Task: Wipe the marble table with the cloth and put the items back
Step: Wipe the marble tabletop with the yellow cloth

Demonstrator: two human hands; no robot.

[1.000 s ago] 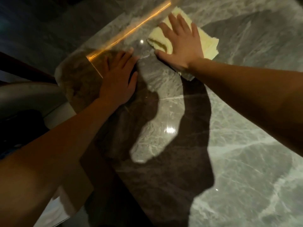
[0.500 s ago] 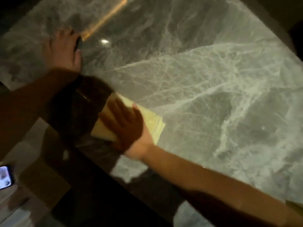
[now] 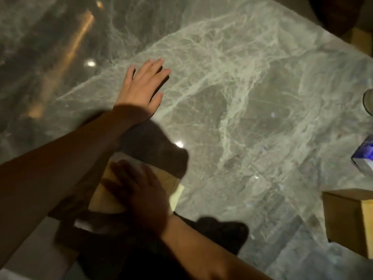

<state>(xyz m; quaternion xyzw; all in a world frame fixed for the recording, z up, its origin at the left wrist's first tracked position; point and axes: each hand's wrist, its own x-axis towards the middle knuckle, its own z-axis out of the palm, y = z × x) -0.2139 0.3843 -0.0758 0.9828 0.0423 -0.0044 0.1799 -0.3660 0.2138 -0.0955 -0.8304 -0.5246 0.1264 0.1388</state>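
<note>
The large grey-green marble table with pale white veins and a glossy surface fills almost the whole view, and some small bright light spots reflect on it. The left hand lies flat on the marble near the middle of the table, palm down. Its fingers are straight and a little spread, so it holds nothing and only rests on the stone. Its forearm comes in from the lower left and is mostly in shadow. The right hand comes in from the bottom edge and is fully in shadow. It lies palm down on the pale yellow folded cloth, with its fingers stretched out flat and pointing to the upper left, towards the left forearm. It presses on the cloth and does not grip it. The cloth lies on the marble close to the near left edge of the table, below the left hand and apart from it. Most of the cloth is dark under the shadow, and only its right corner is in light. On the right side a light brown wooden box stands on the table. Above it, at the right border, there is a small blue and white package, blurred. Higher on the same border a curved clear rim shows, and I cannot tell what it is.
</note>
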